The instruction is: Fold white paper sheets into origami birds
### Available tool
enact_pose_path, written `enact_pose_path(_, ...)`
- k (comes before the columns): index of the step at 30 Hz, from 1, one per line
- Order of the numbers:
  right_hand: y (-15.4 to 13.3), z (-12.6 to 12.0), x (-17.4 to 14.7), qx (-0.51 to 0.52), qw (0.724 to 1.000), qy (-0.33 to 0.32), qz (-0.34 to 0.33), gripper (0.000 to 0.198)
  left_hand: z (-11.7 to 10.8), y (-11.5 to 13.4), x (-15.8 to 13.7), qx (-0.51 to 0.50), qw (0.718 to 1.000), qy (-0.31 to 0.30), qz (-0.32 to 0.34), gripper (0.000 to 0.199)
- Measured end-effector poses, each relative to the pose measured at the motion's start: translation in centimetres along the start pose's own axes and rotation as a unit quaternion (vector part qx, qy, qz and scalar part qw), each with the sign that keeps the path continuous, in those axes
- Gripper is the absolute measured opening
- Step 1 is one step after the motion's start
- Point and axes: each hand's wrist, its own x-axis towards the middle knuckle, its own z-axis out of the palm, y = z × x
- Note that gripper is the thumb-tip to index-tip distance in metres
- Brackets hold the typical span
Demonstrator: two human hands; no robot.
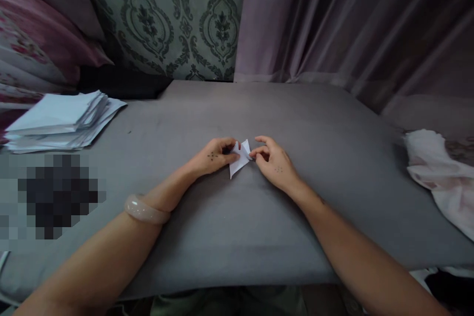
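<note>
A small folded piece of white paper (241,162) with pointed corners is held just above the grey cloth surface, near its middle. My left hand (217,155) grips its left side, thumb on top and fingers behind. At the paper's right edge, my right hand (273,162) has its thumb and a finger pinched close together on or against a small flap, while the index finger is lifted away. The underside of the paper and some of my left fingertips are hidden.
A stack of white paper sheets (55,118) lies at the left, in front of a dark flat item (126,82). A blurred-out dark patch (59,190) is nearer. Pale crumpled fabric (433,163) rests at the right edge. Purple curtains (314,19) hang behind.
</note>
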Motion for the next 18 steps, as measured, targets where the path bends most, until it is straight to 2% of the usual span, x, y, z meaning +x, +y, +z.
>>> enact_pose_path(4, -0.4, 0.4, -0.4, -0.006, 0.999, -0.050, -0.007, 0.048, 0.1, -0.5, 0.2, -0.009, 1.000, -0.013, -0.004, 0.018)
enact_pose_path(7, -0.1, 0.8, -0.5, -0.012, 0.998, -0.056, -0.018, 0.049, 0.1, -0.8, 0.2, -0.008, 1.000, -0.017, 0.002, 0.018)
enact_pose_path(12, 0.8, 1.2, -0.1, -0.030, 0.997, -0.038, -0.056, 0.046, 0.6, -0.5, 0.2, 0.003, 1.000, -0.001, 0.002, 0.015)
enact_pose_path(16, 1.1, 1.1, 0.3, -0.025, 0.998, -0.025, -0.050, 0.048, 1.3, -0.3, 0.4, -0.004, 0.999, 0.033, -0.012, 0.018)
enact_pose_path(18, 0.9, 1.0, 0.4, -0.016, 0.999, 0.008, -0.051, 0.049, 1.6, -0.3, 0.4, -0.004, 0.999, 0.052, -0.014, 0.019)
